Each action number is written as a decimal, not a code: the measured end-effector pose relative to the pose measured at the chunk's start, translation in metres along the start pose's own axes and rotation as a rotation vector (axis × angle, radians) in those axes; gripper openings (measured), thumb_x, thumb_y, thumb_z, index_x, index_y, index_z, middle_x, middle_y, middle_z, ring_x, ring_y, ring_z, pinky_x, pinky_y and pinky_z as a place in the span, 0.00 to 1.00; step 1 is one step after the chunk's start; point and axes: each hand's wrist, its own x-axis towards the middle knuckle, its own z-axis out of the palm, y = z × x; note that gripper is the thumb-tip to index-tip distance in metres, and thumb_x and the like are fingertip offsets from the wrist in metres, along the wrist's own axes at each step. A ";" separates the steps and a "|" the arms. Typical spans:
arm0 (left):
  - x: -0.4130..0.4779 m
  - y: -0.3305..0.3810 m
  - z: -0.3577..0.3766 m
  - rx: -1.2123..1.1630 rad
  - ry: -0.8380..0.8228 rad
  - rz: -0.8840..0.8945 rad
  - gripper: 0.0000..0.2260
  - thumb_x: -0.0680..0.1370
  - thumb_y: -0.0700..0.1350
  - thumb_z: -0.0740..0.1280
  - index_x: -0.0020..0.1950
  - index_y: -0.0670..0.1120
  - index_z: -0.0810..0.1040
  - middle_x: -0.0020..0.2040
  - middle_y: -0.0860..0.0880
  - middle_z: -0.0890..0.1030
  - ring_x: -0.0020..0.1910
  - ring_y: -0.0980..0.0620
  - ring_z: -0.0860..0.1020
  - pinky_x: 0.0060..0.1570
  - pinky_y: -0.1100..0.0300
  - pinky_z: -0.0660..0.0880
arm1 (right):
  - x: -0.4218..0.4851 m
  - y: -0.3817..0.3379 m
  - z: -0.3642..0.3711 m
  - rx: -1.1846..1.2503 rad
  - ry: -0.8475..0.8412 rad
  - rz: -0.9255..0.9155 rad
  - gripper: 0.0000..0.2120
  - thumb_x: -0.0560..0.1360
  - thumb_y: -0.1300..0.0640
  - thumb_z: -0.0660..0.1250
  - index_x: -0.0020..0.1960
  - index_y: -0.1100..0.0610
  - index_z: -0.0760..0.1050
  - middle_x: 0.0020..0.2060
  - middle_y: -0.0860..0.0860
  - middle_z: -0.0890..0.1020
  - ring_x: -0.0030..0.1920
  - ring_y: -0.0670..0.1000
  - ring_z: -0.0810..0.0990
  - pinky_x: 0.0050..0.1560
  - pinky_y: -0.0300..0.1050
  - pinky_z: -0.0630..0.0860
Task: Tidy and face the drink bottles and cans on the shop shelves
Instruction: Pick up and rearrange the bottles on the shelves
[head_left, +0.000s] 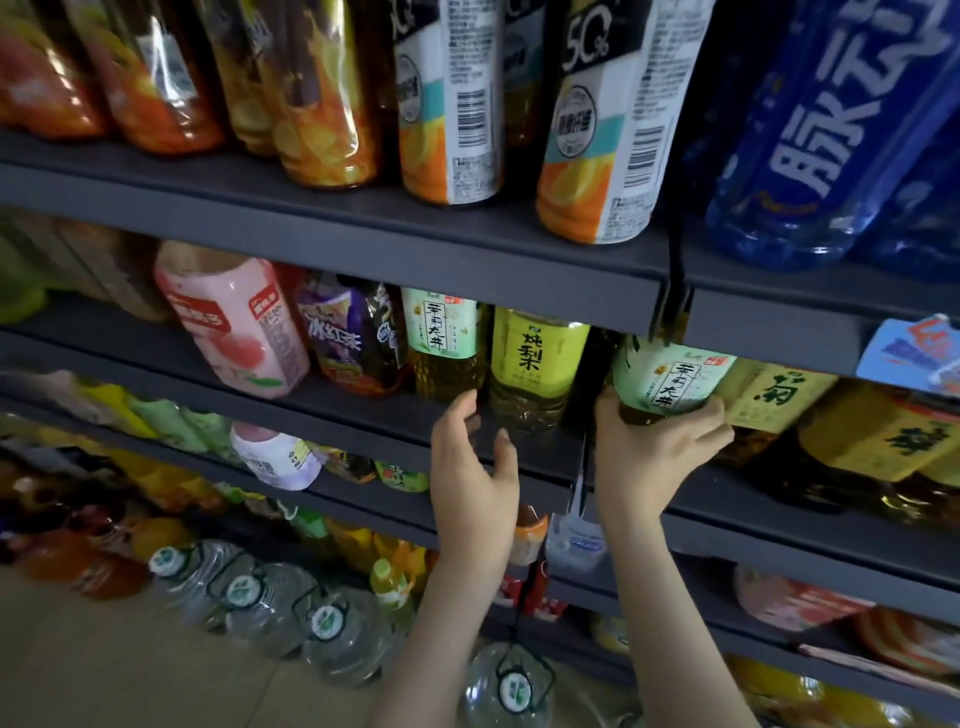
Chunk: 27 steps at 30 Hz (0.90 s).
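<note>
Task looks about midway: labels on the middle shelf (337, 410) above the left hand (472, 467) mostly face out, but the juice bottles (597, 156) higher up show barcodes, so facing remains. Right hand (654, 447) wraps round the base of a pale green tea bottle (670, 379) at the shelf front. Left hand is half open and holds nothing, its fingertips just below a matching tea bottle (447, 338); contact unclear.

L hand (474, 462) raised, fingers (505, 448) loose; R hand (657, 451) grips bottle (670, 379) base.
</note>
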 end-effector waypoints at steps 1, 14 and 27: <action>0.000 0.001 -0.001 0.008 -0.002 -0.011 0.19 0.76 0.39 0.67 0.67 0.45 0.69 0.55 0.51 0.74 0.55 0.53 0.75 0.50 0.74 0.68 | 0.001 -0.001 -0.001 -0.004 -0.004 0.000 0.38 0.64 0.58 0.75 0.67 0.67 0.60 0.58 0.62 0.66 0.57 0.62 0.66 0.57 0.57 0.72; -0.010 0.038 0.013 0.114 0.052 -0.046 0.25 0.75 0.47 0.70 0.69 0.43 0.67 0.63 0.46 0.72 0.61 0.51 0.72 0.55 0.65 0.70 | 0.007 -0.006 -0.026 -0.015 -0.070 -0.122 0.32 0.58 0.57 0.75 0.54 0.68 0.64 0.48 0.60 0.67 0.51 0.62 0.68 0.55 0.55 0.71; 0.030 0.047 0.052 0.082 0.028 -0.074 0.42 0.68 0.49 0.75 0.73 0.36 0.56 0.67 0.39 0.66 0.67 0.41 0.65 0.64 0.50 0.67 | 0.003 -0.002 -0.056 -0.072 -0.247 -0.110 0.36 0.59 0.56 0.80 0.57 0.68 0.65 0.48 0.57 0.66 0.49 0.60 0.69 0.47 0.49 0.73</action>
